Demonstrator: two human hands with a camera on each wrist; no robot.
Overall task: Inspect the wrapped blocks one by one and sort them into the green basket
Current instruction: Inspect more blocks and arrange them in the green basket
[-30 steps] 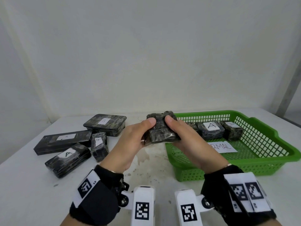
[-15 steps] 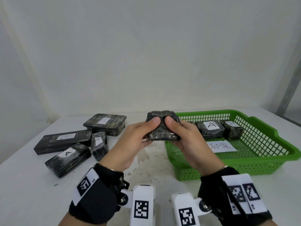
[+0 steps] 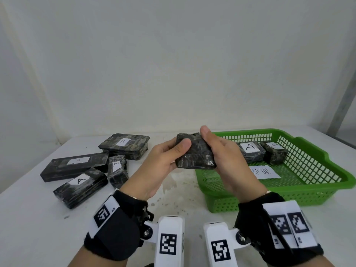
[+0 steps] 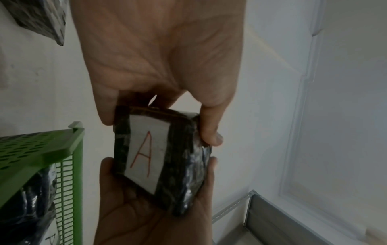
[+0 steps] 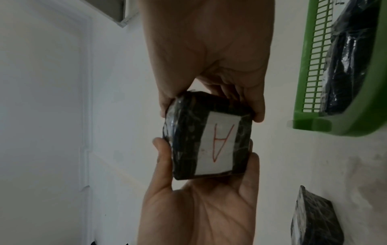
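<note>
Both hands hold one dark wrapped block [image 3: 195, 153] above the table, just left of the green basket [image 3: 327, 157]. My left hand [image 3: 179, 149] pinches its left end, thumb on the near face. My right hand [image 3: 210, 149] grips the right end, thumb up at the top edge. The face turned toward me is plain wrap. In the wrist views the far face of the block [image 4: 159, 159] [image 5: 209, 137] carries a white label with a red "A". Two wrapped blocks [image 3: 250, 151] [image 3: 273, 153] lie in the basket beside a paper slip [image 3: 265, 172].
On the white table at the left lie several more wrapped blocks: a flat one marked B [image 3: 125, 145], a long one marked A [image 3: 75, 166], a small B [image 3: 116, 168] and a near A [image 3: 81, 187]. A wall stands close behind the table.
The block has been turned in my hands, its labelled face now away from me. My right thumb has slid up to the top edge. The hands stay in about the same place.
</note>
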